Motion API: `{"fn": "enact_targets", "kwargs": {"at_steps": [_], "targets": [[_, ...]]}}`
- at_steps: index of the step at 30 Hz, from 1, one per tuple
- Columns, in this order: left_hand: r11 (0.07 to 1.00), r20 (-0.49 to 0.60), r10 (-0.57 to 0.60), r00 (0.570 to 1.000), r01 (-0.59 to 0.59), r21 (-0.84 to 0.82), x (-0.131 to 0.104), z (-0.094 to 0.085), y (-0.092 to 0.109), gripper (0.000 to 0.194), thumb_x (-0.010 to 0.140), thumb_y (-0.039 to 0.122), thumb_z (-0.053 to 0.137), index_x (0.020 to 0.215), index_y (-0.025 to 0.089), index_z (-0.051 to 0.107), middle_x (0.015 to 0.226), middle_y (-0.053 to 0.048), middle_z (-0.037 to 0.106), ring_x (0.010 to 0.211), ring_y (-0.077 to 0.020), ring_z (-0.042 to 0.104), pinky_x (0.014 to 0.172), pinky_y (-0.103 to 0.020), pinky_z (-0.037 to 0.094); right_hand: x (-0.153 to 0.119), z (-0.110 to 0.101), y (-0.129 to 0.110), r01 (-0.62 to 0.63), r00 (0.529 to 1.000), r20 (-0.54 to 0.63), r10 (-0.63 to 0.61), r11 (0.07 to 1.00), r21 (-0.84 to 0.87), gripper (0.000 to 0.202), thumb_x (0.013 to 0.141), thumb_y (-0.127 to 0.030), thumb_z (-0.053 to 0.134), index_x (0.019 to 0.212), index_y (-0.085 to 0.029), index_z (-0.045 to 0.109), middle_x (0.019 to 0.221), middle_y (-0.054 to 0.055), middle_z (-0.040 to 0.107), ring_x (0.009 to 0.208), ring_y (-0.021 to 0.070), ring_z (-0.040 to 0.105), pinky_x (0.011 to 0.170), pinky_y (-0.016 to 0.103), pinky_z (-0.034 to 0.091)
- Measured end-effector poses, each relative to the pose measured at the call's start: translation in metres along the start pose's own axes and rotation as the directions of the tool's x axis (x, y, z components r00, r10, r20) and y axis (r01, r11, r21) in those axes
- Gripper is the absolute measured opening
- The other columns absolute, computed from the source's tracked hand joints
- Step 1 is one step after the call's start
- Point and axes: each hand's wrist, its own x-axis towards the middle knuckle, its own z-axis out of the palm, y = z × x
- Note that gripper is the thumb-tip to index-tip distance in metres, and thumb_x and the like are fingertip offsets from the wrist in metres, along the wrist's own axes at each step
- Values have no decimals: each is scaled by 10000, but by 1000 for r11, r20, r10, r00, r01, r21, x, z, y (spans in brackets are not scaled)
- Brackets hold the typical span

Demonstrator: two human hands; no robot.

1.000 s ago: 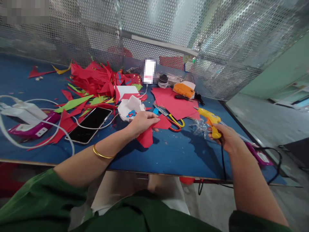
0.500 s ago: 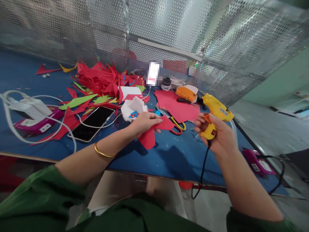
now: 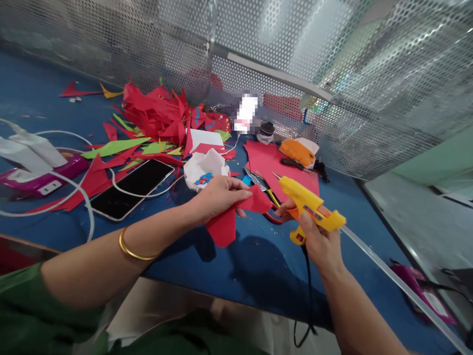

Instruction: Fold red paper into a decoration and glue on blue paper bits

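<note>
Glue gun (image 3: 310, 204): gripped in right hand (image 3: 320, 239), fingers wrapped round handle, right of white bowl (image 3: 201, 165). Left hand (image 3: 223, 197): pinched closed on folded red paper (image 3: 223, 227), just beside bowl's near-right side.

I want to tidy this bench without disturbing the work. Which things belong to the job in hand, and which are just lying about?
Job in hand:
red paper piece, in left hand
yellow glue gun, in right hand
clear glue stick
white container of small pieces, perhaps

Seemingly lying about:
dark phone
white chargers
lidded jar
red scrap pile
</note>
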Motion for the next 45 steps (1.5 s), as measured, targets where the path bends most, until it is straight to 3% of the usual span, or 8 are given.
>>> {"fn": "enact_targets", "kwargs": {"at_steps": [4, 9, 13, 22, 27, 45], "targets": [[1000, -18, 1, 1000, -1, 5, -2, 0, 1, 84, 844, 252, 637, 804, 178, 637, 544, 28, 623, 487, -128, 666, 469, -195, 419, -7, 0, -8, 82, 996, 56, -76, 991, -109, 314, 891, -522, 627, 986, -235, 712, 865, 54, 731, 760, 209, 703, 646, 331, 576], [1000, -26, 18, 1000, -18, 13, -2, 1, 1, 86, 845, 256, 644, 846, 172, 662, 565, 33, 629, 498, -131, 674, 479, -198, 445, -7, 7, -6, 66, 997, 45, -57, 965, -252, 375, 864, -578, 629, 891, -213, 711, 783, 46, 719, 676, 186, 676, 605, 304, 548], [999, -39, 39, 998, -38, 29, -2, 1, 1, 92, 861, 224, 631, 878, 155, 690, 555, 36, 633, 477, -118, 662, 467, -185, 431, -9, 9, -2, 52, 998, 48, -41, 966, -252, 360, 887, -561, 606, 950, -225, 717, 853, 53, 741, 740, 196, 693, 692, 334, 560], [997, -57, 42, 998, -38, 67, -3, 1, 6, 75, 860, 205, 634, 859, 156, 691, 550, 37, 635, 480, -112, 653, 506, -195, 464, -9, 10, -5, 55, 998, 52, -42, 958, -282, 380, 885, -573, 596, 866, -211, 710, 783, 49, 714, 677, 192, 671, 633, 326, 543], [998, -57, 40, 998, -37, 56, -3, 2, 6, 74, 858, 211, 630, 854, 168, 690, 567, 34, 631, 479, -112, 650, 498, -199, 464, -11, 10, 1, 70, 996, 70, -51, 950, -306, 364, 888, -563, 606, 917, -216, 711, 824, 48, 705, 681, 185, 658, 642, 325, 546], [995, -45, 69, 997, -65, 76, -2, 1, 3, 86, 861, 199, 614, 836, 158, 685, 565, 36, 625, 474, -107, 643, 492, -192, 452, -7, 15, -14, 73, 997, 47, -59, 912, -404, 394, 876, -581, 594, 701, -228, 595, 573, -17, 554, 543, 144, 530, 517, 278, 441]]}}
